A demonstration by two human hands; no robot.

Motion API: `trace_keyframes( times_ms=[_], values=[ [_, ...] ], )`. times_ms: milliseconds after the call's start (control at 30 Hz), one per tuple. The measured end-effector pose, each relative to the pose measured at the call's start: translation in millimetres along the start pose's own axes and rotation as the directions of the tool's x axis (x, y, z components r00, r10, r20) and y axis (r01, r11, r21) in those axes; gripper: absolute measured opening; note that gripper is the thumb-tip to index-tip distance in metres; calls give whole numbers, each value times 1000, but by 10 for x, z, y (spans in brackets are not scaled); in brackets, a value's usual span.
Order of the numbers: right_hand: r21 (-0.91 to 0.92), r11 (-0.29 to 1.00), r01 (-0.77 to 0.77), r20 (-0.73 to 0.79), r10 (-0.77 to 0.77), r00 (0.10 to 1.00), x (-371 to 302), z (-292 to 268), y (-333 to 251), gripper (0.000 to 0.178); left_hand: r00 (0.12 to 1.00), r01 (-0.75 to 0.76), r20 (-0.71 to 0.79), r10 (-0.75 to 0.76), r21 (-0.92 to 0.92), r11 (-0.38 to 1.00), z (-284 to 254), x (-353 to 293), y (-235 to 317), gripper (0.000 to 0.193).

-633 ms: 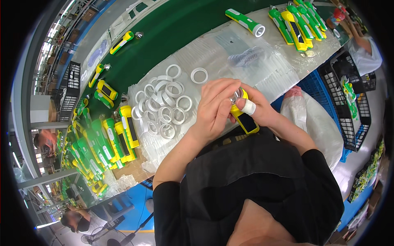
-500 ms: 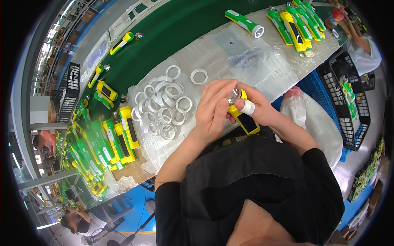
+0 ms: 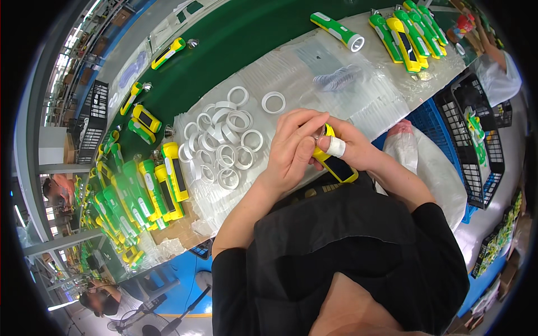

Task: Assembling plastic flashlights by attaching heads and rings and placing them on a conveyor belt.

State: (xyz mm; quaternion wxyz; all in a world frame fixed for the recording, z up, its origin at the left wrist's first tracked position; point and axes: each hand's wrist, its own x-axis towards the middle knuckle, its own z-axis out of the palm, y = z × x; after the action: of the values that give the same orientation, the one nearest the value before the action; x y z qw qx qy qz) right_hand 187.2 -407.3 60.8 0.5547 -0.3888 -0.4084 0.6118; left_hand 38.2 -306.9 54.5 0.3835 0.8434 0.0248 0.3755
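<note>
Close in front of my body, both hands are around one yellow flashlight (image 3: 339,167). Its body slants down to the right, with a dark panel along it. My right hand (image 3: 354,147) grips it near the head, and white tape wraps the thumb. My left hand (image 3: 290,150) is closed over the head end, fingers and thumb pressed on it, so that the shiny lamp part is mostly hidden. Whether a ring sits under these fingers, I cannot tell. Left of my hands lies a heap of white rings (image 3: 227,134), with a single white ring (image 3: 273,102) apart from it.
Green-and-yellow flashlights (image 3: 151,193) crowd the table's left side. More flashlights (image 3: 412,39) lie at the far right, beside a lone green flashlight (image 3: 338,32). Clear lenses (image 3: 337,78) lie on the plastic sheet (image 3: 370,103). A white sack (image 3: 434,173) and black crate (image 3: 476,140) stand right.
My left fingers and thumb have closed further over the flashlight's head, covering more of the shiny lamp part. Both hands stay in nearly the same place.
</note>
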Motion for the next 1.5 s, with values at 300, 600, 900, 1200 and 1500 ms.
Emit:
trace_keyframes(
  times_ms=[300, 600, 900, 1200, 1500],
  values=[
    [43, 999, 16, 100, -21, 995, 94, 1, 39, 39, 992, -122, -12, 122, 18, 992, -81, 27, -123, 28],
    [-2, 964, 265, 65, -265, 962, 281, -58, 247, 43, 984, -178, 43, 173, 315, 932, -213, 123, -87, 40],
    [-109, 903, 415, 31, -414, 910, 482, -108, 178, 47, 811, 420, -15, -585, -682, 599, -82, 150, 115, 59],
    [-146, 895, 422, 92, -412, 906, 491, -236, 250, 52, 803, 503, 109, -585, -650, 569, -120, 237, 103, 57],
    [-91, 897, 432, -23, -436, 900, 592, -221, 95, 61, 799, 345, -175, -575, -650, 678, -267, 261, -271, 54]
  ],
)
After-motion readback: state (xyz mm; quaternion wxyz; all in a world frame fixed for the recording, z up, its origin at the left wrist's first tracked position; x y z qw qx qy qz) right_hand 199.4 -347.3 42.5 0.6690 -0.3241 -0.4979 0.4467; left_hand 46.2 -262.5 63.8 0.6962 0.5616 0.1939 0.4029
